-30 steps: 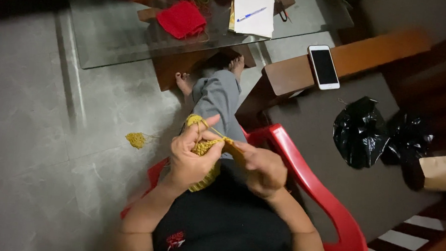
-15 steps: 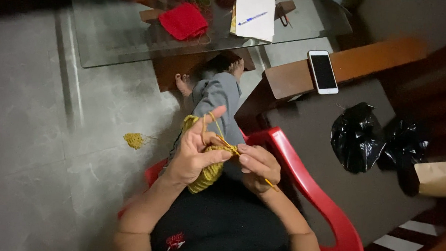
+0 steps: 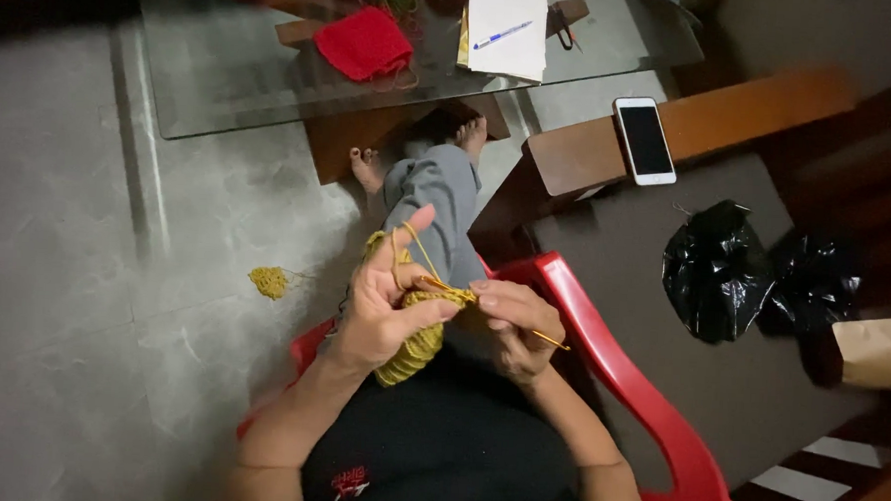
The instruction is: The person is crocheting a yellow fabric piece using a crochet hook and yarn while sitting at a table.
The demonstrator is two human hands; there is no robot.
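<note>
I sit in a red plastic chair [image 3: 611, 358] and look down at my lap. My left hand [image 3: 383, 303] grips a yellow crocheted piece [image 3: 411, 344], with a strand of yellow yarn [image 3: 416, 247] looped over its raised index finger. My right hand [image 3: 512, 324] pinches a thin crochet hook [image 3: 547, 338] whose tip is in the yellow work between both hands. A small ball of yellow yarn [image 3: 269, 281] lies on the grey floor to my left.
A glass table [image 3: 223, 70] stands ahead with a red knitted piece [image 3: 364, 42], paper and a pen [image 3: 505, 28]. A phone [image 3: 644, 139] rests on a wooden armrest at right. Black bags [image 3: 725, 268] and a brown paper bag [image 3: 882, 350] lie at right.
Both hands have kept working the yellow piece; my left index finger stays raised with the strand, and the hook has shifted slightly in my right hand.
</note>
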